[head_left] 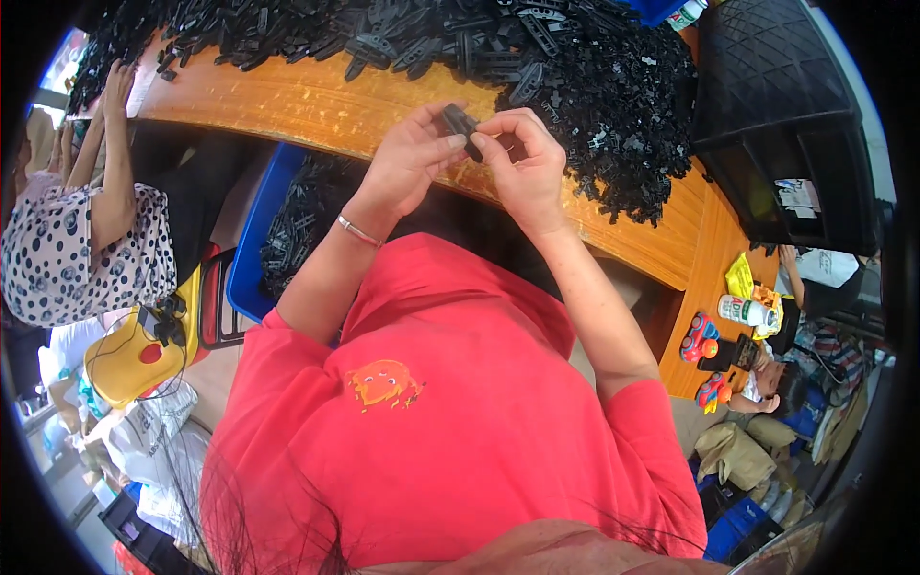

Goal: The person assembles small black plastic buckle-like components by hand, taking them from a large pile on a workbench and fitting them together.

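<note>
Over the front edge of the wooden table, a small black plastic part (pixel 461 122) is held between both hands. My left hand (pixel 410 158) pinches it from the left, thumb laid across its side. From the right, my right hand (pixel 525 163) grips its lower end between thumb and fingertips. Whether it is one piece or two joined together, I cannot make out. Just beyond my hands lies a heap of long black plastic parts (pixel 422 43). To the right spreads a pile of smaller black pieces (pixel 618 125).
A blue bin (pixel 251 244) with black parts stands below the table on the left. Beside it sits a yellow chair (pixel 144 359). A large black crate (pixel 781 125) is at the right, near a white bottle (pixel 746 310) and toy cars (pixel 699 337). Other people are at both sides.
</note>
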`<state>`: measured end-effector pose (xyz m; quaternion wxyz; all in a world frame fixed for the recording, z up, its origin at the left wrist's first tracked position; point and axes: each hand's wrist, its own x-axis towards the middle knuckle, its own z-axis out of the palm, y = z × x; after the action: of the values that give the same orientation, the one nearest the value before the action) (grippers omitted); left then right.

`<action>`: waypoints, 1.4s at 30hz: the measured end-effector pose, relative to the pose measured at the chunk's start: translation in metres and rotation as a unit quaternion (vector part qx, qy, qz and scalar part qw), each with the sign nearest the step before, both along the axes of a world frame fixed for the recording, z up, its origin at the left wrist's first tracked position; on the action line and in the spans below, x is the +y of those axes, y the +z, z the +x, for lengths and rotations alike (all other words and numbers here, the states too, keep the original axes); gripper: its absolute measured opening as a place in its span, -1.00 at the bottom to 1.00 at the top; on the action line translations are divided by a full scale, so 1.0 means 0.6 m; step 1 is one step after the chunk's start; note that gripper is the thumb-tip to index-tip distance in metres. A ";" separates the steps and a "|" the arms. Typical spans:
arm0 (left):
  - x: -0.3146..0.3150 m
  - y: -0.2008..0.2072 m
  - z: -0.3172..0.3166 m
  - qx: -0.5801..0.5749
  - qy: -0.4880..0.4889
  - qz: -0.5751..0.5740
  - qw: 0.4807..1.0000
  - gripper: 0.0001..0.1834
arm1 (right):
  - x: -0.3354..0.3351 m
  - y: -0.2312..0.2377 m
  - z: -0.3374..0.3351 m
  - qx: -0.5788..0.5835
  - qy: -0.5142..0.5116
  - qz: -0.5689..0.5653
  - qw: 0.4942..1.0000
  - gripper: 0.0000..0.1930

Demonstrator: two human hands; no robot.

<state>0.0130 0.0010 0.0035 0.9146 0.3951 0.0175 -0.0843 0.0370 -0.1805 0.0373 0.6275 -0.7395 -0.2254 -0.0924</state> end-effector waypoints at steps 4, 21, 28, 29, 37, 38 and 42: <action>-0.002 -0.007 0.000 -0.012 0.021 0.022 0.999 -0.43 | -0.003 0.005 -0.003 0.000 0.004 -0.058 0.998 -0.86; 0.048 0.006 -0.075 -0.059 0.047 0.281 0.957 -0.56 | 0.033 -0.045 -0.033 0.215 0.121 -0.157 0.956 -0.71; 0.178 0.051 -0.085 -0.124 0.063 0.668 0.731 -0.70 | -0.043 -0.038 0.045 -0.115 -0.059 -0.378 0.917 -0.93; 0.167 0.048 -0.069 -0.122 0.067 0.669 0.730 -0.70 | -0.054 -0.041 0.061 -0.141 -0.055 -0.415 0.897 -0.90; 0.071 -0.018 0.139 -0.227 0.276 0.726 0.588 -0.72 | -0.053 -0.045 0.106 -0.243 0.001 -0.528 0.814 -0.94; 0.065 -0.020 0.148 -0.203 0.276 0.739 0.581 -0.71 | -0.051 -0.044 0.103 -0.245 0.001 -0.529 0.813 -0.94; 0.054 -0.022 0.167 -0.164 0.277 0.758 0.568 -0.73 | -0.042 -0.049 0.082 -0.222 0.028 -0.510 0.830 -0.92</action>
<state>0.1130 0.0335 -0.0094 0.2460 0.9264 0.0335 0.2831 0.0864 -0.2055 0.0080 0.0964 -0.9076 -0.3941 -0.1084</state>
